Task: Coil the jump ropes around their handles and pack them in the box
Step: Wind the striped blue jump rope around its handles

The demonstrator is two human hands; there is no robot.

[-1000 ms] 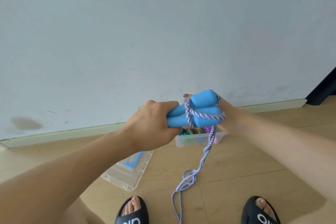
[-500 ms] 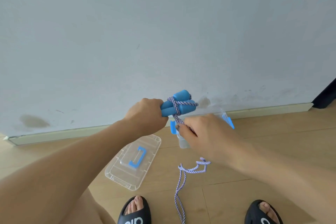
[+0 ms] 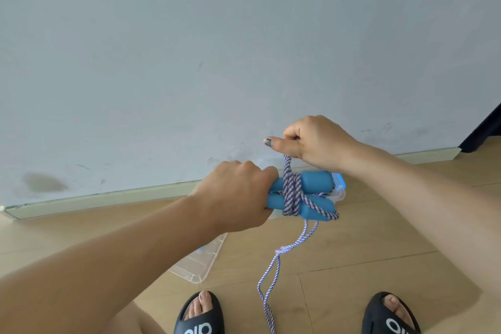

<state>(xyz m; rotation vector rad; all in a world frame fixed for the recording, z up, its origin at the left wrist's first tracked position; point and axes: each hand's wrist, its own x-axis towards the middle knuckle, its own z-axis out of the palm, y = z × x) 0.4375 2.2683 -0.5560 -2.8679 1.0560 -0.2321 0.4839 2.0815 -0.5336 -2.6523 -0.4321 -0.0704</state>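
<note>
My left hand (image 3: 238, 195) grips two blue foam handles (image 3: 314, 184) held side by side in the air. A purple-and-white twisted rope (image 3: 291, 192) is wound several times around their middle. My right hand (image 3: 317, 144) is above the handles and pinches the rope taut, thumb pointing left. The loose rope (image 3: 271, 274) hangs from the handles down to the floor between my feet. The clear plastic box (image 3: 339, 190) with blue clips shows only partly behind the handles, by the wall.
The clear box lid (image 3: 198, 266) lies on the wooden floor under my left arm. My feet in black slippers (image 3: 200, 317) stand at the bottom edge. A pale wall with a skirting board (image 3: 108, 195) is close ahead.
My right hand rose from below the handles to above them, carrying the rope up around the bundle. More turns lie on the handles, and the hanging rope is shorter.
</note>
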